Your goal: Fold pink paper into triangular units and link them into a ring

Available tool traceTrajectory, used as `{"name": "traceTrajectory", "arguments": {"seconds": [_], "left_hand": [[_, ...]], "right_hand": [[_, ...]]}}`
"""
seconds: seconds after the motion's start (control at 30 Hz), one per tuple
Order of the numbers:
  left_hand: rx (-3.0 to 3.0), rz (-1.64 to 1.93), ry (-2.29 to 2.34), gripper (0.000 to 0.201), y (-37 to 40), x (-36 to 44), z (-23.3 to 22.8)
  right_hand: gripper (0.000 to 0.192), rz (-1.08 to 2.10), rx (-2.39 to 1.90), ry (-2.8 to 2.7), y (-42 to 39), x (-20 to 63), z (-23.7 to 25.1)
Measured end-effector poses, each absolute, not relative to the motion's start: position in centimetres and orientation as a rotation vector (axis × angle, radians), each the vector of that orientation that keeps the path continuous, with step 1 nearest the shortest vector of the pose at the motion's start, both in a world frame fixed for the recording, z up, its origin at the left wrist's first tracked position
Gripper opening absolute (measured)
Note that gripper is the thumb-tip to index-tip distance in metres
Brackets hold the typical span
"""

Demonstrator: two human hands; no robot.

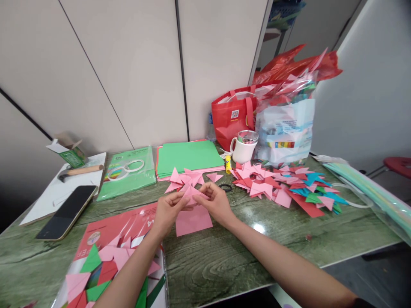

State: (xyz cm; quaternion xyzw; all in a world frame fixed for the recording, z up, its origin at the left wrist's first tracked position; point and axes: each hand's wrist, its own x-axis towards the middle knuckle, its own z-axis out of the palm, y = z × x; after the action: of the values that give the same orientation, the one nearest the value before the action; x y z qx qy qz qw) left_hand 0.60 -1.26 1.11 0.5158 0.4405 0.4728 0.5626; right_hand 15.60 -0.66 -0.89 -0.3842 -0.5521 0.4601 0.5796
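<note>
Both hands meet over the green wood-grain desk (pixel 224 261), just in front of the green paper stack (pixel 189 157). The left hand (pixel 167 211) and the right hand (pixel 217 204) pinch a small pink folded piece (pixel 192 193) between thumb and fingertips, the fingers pressed together on its edges. A flat pink sheet (pixel 193 221) lies on the desk right beneath it. The piece looks very light, thin and easily creased, so it probably holds best at its folded corners with a gentle grip. More pink folded pieces (pixel 186 179) lie between the hands and the green stack.
</note>
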Motion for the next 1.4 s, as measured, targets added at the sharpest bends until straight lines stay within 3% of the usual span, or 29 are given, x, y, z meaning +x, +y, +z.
{"name": "traceTrajectory", "arguments": {"seconds": [0.33,0.57,0.8,1.03,1.4], "left_hand": [[1.207,1.114,1.041,0.016,-1.2,0.4,1.1],[1.212,1.067,1.015,0.020,-1.2,0.3,1.3],[1.182,1.108,1.079,0.021,-1.0,0.3,1.0],[1.137,1.086,1.061,0.024,-1.1,0.3,1.1],[1.155,1.031,1.050,0.024,-0.9,0.0,0.9]], "right_hand": [[0.017,1.191,-0.836,-1.331,-0.5,15.5,-1.0],[0.017,1.182,-0.923,-1.295,-0.3,15.7,-0.8],[0.031,1.387,-0.918,-1.228,0.5,15.4,-1.2],[0.018,1.271,-0.923,-1.339,0.9,15.8,-0.6],[0.020,1.245,-0.830,-1.426,0.4,15.8,-1.3]]}}
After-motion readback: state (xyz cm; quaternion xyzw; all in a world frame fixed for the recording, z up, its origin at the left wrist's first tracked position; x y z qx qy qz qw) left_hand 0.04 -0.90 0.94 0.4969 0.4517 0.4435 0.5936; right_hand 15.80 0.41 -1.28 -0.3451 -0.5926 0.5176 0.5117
